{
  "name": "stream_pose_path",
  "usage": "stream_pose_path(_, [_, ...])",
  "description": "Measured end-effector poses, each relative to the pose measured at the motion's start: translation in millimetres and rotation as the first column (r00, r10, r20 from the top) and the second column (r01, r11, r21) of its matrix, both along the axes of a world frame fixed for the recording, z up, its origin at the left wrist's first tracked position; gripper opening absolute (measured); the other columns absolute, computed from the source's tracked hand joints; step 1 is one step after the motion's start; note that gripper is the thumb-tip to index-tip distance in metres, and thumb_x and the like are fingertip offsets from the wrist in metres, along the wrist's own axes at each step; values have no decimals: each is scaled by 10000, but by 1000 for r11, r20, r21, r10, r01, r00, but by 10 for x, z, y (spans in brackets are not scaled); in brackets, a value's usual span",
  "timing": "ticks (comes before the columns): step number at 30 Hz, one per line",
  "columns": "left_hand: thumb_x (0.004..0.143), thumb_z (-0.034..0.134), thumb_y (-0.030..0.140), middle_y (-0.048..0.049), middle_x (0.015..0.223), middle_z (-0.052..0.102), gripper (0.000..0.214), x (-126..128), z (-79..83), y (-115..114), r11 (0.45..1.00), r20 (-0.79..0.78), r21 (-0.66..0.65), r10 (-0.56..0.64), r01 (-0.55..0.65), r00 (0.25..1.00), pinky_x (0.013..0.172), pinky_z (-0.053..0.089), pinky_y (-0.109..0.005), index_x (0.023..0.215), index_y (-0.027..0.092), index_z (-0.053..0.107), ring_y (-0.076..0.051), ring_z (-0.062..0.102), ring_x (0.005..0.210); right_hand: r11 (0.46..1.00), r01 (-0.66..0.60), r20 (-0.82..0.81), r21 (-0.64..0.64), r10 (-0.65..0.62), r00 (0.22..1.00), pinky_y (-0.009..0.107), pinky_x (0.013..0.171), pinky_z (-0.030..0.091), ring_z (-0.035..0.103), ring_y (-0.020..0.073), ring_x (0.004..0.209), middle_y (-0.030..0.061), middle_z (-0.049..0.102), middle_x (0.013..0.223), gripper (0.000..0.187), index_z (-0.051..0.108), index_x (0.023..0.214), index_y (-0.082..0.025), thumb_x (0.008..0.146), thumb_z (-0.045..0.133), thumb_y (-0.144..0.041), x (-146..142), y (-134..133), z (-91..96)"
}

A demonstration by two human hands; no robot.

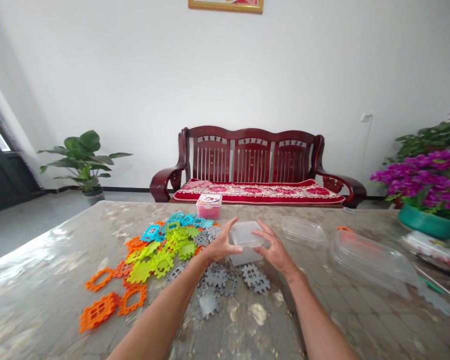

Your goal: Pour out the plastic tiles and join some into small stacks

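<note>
A small clear plastic box (244,256) is between my two hands over the middle of the table, with a translucent top surface facing me. My left hand (222,244) grips its left side, thumb in front and fingers behind. From the right, my right hand (273,246) holds the opposite side, its fingertips overlapping the box. Grey interlocking plastic pieces (255,278) lie just below and left of it. Farther left are piled lime-green pieces (162,263), blue pieces (152,232) and orange pieces (98,312).
A lidded box with pink contents (209,209) stands behind the pile. To the right lie a clear lid (303,229) and a larger clear plastic container (373,257). A teal pot of purple flowers (431,220) occupies the far right. Beyond the table (41,280) is a wooden bench (253,155).
</note>
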State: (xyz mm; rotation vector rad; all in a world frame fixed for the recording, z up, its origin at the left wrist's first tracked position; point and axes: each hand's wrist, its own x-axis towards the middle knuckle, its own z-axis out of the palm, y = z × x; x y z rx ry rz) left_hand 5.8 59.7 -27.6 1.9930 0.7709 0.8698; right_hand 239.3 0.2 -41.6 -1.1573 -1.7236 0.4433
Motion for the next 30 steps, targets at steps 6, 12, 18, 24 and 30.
stream_pose_path(6, [549,837,321,-189,1493,332,1197,83,-49,-56,982,-52,164,105,-95,993,1158,258,-500,1528,152,170,-338,358,1358,969,111,117,219,-139,983,464,1070,405,560,246,1220,57,695,1195,304,721,1092,-303,891,573,-477,-89,9,84])
stream_pose_path(12, [618,750,227,-183,1527,333,1136,-17,-81,-91,947,-141,294,173,-126,975,1153,279,-479,1545,158,97,-319,349,1389,901,286,231,327,-370,900,335,917,478,647,212,1026,68,736,1067,294,711,1086,-262,937,501,-404,-110,26,367])
stream_pose_path(18, [823,602,315,-123,1468,475,710,-199,-161,-430,871,-315,375,442,-317,840,1147,268,-513,1474,216,337,-297,413,1365,830,556,168,45,-555,815,252,681,456,668,185,745,34,744,797,271,722,931,-223,893,487,-354,261,495,884])
stream_pose_path(24, [902,508,343,-93,1321,624,433,-183,-209,-580,865,-410,420,450,-274,793,1167,232,-525,1314,221,557,-282,450,1343,771,630,48,-90,-628,776,246,607,462,645,192,713,34,721,735,210,720,805,-193,778,533,-283,746,912,991])
stream_pose_path(30, [930,444,315,-36,1180,705,304,-160,-205,-583,875,-414,420,421,-241,807,1160,214,-546,1111,274,685,-279,489,1302,726,636,-36,-263,-666,745,215,456,462,632,160,566,40,707,681,165,698,762,-167,729,566,-261,1081,1114,800])
